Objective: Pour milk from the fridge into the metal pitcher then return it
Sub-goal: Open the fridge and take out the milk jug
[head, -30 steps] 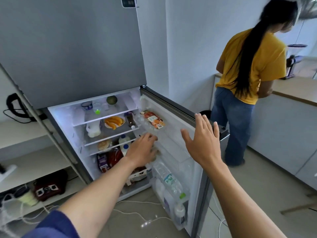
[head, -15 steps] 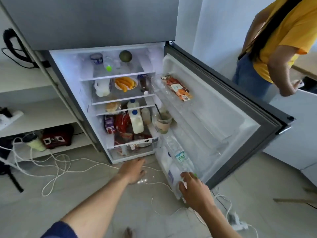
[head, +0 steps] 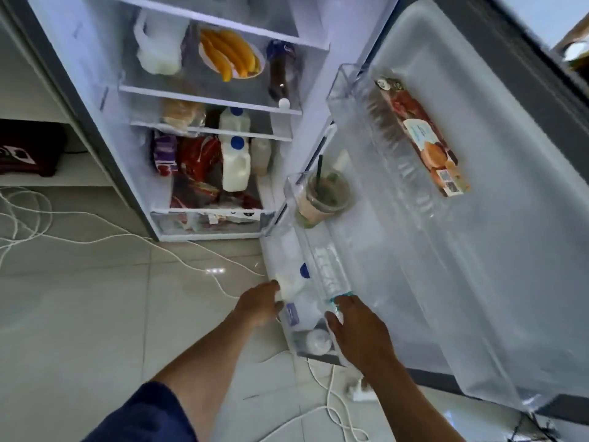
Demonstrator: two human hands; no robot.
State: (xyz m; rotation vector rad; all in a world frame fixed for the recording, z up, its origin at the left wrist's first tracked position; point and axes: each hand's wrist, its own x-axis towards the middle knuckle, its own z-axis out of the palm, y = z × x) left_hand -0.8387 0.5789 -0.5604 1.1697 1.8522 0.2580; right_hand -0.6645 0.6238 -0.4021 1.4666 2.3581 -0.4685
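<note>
just beside the left fingers (head: pixel 276 287) lies the milk jug (head: pixel 292 290).

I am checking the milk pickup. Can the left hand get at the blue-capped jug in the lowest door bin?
Probably yes: the left hand is right beside the jug, the bin is open on top, nothing covers it.
</note>
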